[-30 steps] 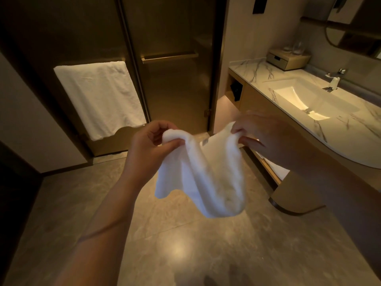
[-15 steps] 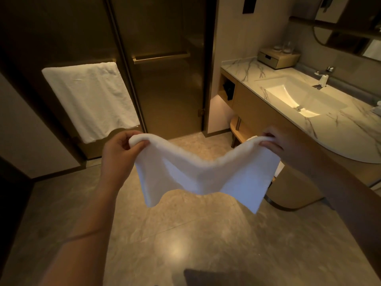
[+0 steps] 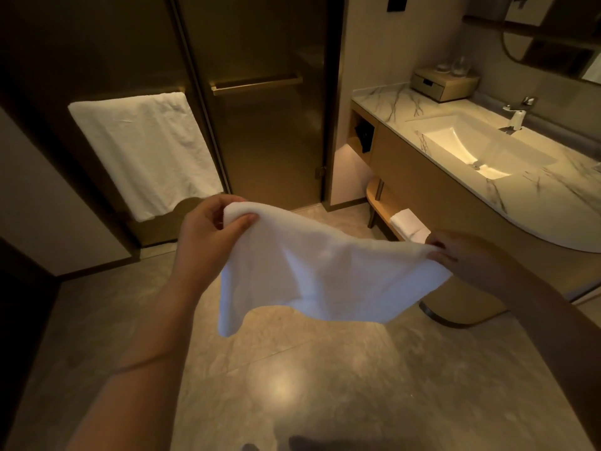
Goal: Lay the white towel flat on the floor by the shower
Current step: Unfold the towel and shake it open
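A small white towel (image 3: 312,271) hangs spread out in the air between both hands, above the tiled floor (image 3: 292,369). My left hand (image 3: 208,236) pinches its upper left corner between thumb and fingers. My right hand (image 3: 461,255) grips the upper right corner. The towel's lower edge sags loose and does not touch the floor. The tinted glass shower door (image 3: 266,125) stands shut straight ahead, beyond the towel.
A larger white towel (image 3: 143,151) hangs on a rail on the left glass panel. A marble vanity (image 3: 533,203) with a lit basin (image 3: 468,144) runs along the right, with folded towels (image 3: 408,224) on its low shelf. A wall corner juts in at the left.
The bunched towel has been pulled open: my hands moved apart, left hand leftward and right hand rightward, stretching the cloth wide. The view has tilted slightly down toward the floor.
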Tool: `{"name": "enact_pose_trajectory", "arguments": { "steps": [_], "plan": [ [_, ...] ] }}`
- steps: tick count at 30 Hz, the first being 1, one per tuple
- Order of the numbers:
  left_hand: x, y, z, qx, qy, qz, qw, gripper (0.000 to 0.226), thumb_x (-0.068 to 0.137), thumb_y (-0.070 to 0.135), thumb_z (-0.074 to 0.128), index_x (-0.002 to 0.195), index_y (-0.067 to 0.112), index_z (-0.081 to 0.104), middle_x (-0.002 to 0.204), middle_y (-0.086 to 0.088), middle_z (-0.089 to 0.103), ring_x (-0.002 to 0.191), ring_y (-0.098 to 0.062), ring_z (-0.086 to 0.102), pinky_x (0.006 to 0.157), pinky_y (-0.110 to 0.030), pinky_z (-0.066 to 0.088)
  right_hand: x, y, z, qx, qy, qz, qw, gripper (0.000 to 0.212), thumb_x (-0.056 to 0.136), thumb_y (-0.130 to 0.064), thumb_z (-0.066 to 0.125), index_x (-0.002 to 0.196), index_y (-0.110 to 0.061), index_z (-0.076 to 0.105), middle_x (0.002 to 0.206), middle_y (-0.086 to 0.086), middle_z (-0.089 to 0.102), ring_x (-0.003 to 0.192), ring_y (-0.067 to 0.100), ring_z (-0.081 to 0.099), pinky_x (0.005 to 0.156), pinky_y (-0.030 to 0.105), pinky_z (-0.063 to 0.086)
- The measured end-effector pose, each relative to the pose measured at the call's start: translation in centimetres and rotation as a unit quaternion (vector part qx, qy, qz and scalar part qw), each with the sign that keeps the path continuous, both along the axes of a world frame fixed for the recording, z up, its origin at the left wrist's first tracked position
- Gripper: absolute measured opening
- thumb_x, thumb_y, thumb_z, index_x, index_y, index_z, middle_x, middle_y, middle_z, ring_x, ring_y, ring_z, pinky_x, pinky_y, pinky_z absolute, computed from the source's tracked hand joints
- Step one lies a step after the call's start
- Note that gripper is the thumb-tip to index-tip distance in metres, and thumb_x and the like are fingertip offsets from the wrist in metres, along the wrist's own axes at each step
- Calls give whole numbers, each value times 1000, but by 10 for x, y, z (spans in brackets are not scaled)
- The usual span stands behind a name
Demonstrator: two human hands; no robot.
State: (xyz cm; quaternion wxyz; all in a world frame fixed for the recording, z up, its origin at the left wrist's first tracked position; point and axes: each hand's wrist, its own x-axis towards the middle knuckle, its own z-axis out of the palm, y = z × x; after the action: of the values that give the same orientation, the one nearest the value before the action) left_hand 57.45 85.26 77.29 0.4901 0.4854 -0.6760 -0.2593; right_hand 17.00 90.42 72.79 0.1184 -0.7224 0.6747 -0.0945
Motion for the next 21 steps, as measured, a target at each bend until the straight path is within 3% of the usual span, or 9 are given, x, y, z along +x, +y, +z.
{"name": "enact_pose_trajectory", "arguments": {
  "steps": [4, 9, 12, 16, 21],
  "plan": [
    [-10, 7, -2, 5, -8, -15, 1000, 16, 83, 25, 70, 98, 28, 66, 90, 18, 67, 85, 1, 63, 66, -11, 49, 7, 7, -16, 45, -11, -23, 999, 14, 94, -21, 52, 107, -18, 53, 108, 5, 63, 99, 21, 59, 81, 35, 48],
    [-34, 16, -10, 20, -47, -40, 998, 16, 81, 24, 71, 94, 32, 66, 91, 23, 65, 87, 4, 60, 70, -15, 49, 52, 11, -13, 58, -109, 16, 992, 29, 92, -23, 56, 121, -24, 53, 113, -4, 62, 97, 7, 56, 71, 18, 43],
    [-49, 20, -18, 29, -73, -64, 995, 17, 80, 21, 72, 95, 28, 68, 92, 24, 65, 89, 4, 60, 75, -19, 48, 94, 10, -8, 12, -142, 64, 988, 39, 88, -37, 60, 125, -28, 50, 116, -11, 57, 101, 3, 54, 75, 20, 44],
    [-53, 24, -22, 15, -117, -93, 989, 22, 80, 22, 72, 100, 28, 67, 93, 19, 65, 90, 2, 59, 73, -10, 44, 150, 3, -6, -54, -186, 88, 977, 47, 84, -47, 61, 126, -31, 48, 117, -19, 53, 100, -4, 50, 78, 15, 42],
    [-41, 29, -18, 27, -79, -69, 994, 25, 77, 20, 75, 98, 30, 67, 91, 19, 67, 87, 4, 61, 71, -8, 44, 193, -4, -6, -99, -242, 85, 961, 31, 88, -42, 54, 116, -29, 54, 107, -13, 60, 91, 1, 55, 78, 24, 49]
  ]
}}
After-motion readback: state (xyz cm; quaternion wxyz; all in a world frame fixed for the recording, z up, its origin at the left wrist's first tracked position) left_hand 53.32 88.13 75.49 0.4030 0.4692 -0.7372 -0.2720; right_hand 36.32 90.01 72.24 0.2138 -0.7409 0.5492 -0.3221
